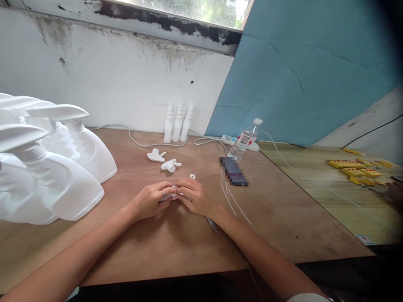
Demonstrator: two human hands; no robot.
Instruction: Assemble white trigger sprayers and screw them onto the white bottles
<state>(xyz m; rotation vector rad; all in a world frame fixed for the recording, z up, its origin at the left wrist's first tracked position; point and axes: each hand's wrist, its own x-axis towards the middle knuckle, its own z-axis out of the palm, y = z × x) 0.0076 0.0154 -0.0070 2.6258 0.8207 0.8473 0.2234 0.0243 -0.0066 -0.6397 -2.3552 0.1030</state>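
My left hand (pixel 158 199) and my right hand (pixel 195 197) meet over the middle of the table. Both have their fingers closed round a small white plastic part (pixel 175 196), mostly hidden by the fingertips. A ring sits on a left finger. Just beyond the hands lie two white spray trigger heads (pixel 156 155) and a small white washer (pixel 192 176). Partly under my right wrist is a slim metal tool (pixel 211 224), its kind unclear. Thin white tubes (pixel 238 204) lie to the right of that wrist.
Large white spray bottles (pixel 72 184) crowd the left side. Three ribbed white pieces (pixel 178 123) stand against the wall. A dark phone (pixel 234 171), a clear water bottle (pixel 244 139) and cables are at the back right. Yellow items (pixel 349 167) and a blurred person's hand (pixel 395 193) occupy another table.
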